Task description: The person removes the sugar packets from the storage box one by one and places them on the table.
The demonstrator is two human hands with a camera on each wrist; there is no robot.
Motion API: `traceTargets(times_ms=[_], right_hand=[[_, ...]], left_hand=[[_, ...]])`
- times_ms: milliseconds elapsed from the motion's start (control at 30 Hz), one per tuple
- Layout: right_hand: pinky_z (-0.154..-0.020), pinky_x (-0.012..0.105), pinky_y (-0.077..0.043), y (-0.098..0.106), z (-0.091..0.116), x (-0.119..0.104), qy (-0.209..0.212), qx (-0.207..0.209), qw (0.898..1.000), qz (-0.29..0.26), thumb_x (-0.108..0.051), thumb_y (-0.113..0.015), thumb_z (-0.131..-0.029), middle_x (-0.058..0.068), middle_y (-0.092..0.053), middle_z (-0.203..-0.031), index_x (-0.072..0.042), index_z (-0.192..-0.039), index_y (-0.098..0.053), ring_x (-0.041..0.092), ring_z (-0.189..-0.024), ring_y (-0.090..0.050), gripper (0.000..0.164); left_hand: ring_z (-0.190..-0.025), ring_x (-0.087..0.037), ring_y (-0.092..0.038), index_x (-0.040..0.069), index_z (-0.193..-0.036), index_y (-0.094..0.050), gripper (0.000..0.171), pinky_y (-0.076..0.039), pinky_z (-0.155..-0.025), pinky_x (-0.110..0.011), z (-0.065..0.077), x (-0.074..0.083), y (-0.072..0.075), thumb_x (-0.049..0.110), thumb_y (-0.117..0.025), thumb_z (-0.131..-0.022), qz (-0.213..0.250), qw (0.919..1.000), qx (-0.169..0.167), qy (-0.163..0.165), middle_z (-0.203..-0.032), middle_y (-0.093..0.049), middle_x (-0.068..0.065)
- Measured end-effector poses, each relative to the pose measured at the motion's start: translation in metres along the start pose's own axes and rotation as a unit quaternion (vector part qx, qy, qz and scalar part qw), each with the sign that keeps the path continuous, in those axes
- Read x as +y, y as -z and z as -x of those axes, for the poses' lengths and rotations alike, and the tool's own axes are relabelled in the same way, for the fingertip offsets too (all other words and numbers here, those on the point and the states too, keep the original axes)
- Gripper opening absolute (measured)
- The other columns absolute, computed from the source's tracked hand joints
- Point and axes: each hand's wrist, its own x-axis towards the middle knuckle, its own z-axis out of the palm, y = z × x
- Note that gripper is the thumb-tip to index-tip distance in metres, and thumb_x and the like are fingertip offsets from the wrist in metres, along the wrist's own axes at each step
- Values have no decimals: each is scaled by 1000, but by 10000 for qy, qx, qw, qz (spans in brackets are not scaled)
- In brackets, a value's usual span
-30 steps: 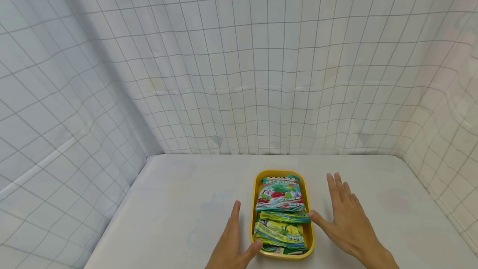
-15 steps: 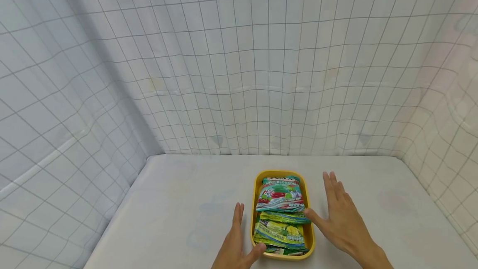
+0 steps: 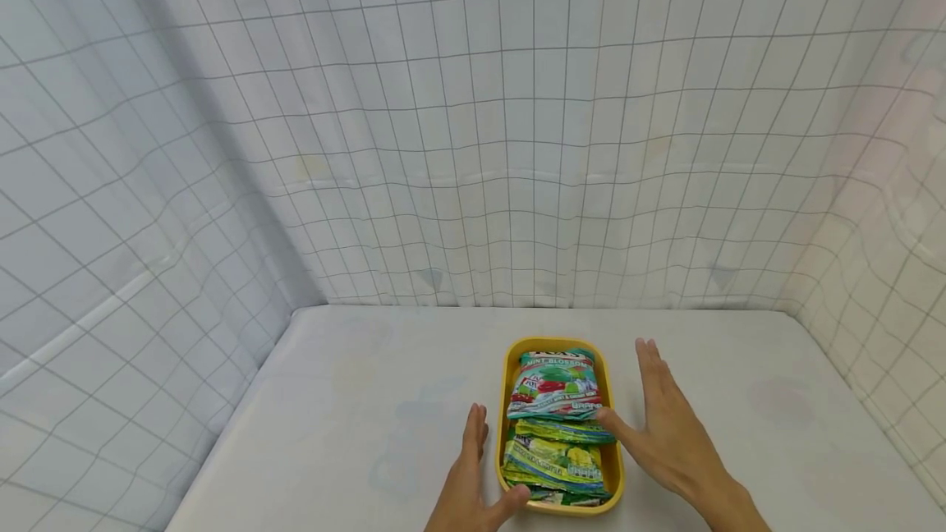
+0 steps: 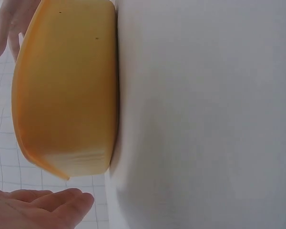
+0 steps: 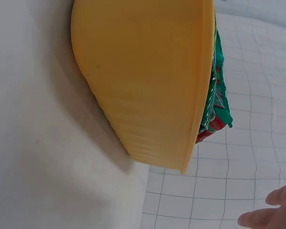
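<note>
A yellow plastic basket [image 3: 619, 474] stands on the white table, filled with candy packets. On top at its far end lies a teal packet [image 3: 556, 384] marked Mint Blossom; several yellow-green packets [image 3: 554, 462] lie nearer. My left hand [image 3: 467, 483] is beside the basket's left side with fingers extended, its thumb near the front left rim. On the other side my right hand [image 3: 672, 433] has straight fingers, the thumb reaching over the right rim. Both wrist views show a gap between the fingers and the basket wall [image 4: 66, 90]. Neither hand holds anything.
The white table [image 3: 355, 401] extends around the basket on both sides. White cloth walls with a dark grid [image 3: 517, 146] enclose it at the back, left and right.
Both hands have drawn slightly inward, the left moving right and the right moving left, closer to the basket. The basket and packets look almost unchanged in place.
</note>
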Motion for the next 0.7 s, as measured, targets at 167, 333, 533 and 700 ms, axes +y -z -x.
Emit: traceTargets(times_ms=[167, 333, 533, 700], right_hand=[[-114, 68, -24, -3, -1, -1, -48, -46, 9994, -352, -60, -70, -90, 20, -10, -168, -12, -165, 1, 47, -150, -18, 114], [-114, 67, -25, -6, -3, -3, 47, 35, 9979, -638, -56, -72, -90, 20, -13, -168, -13, -166, 0, 46, -150, -20, 113], [-114, 67, -26, -12, -7, -2, 77, 104, 9966, -820, -52, -74, -90, 20, -16, -167, -10, -165, -4, 46, -149, -23, 111], [-113, 68, -27, -16, -11, -3, -1, 92, 9963, -850, -53, -73, -91, 21, -17, -167, -9, -165, -6, 48, -148, -24, 109]], left_hand=[[-147, -41, -31, 9, -165, 1, 117, -33, -112, -65, -1, 3, -3, 56, -74, -88, 241, 9995, -47, 217, -168, -19, -15], [-148, -38, -32, 9, -165, -1, 120, -34, -114, -58, -1, 2, -6, 57, -78, -85, 296, 9987, -40, 422, -168, -20, -14], [-147, -42, -32, 12, -165, -2, 123, -35, -113, -59, -1, 2, -8, 57, -81, -82, 470, 9961, -67, 745, -166, -21, -19], [-144, -45, -35, 13, -166, -4, 126, -38, -109, -62, -1, 2, -9, 59, -83, -79, 482, 9937, -72, 1012, -165, -24, -20]])
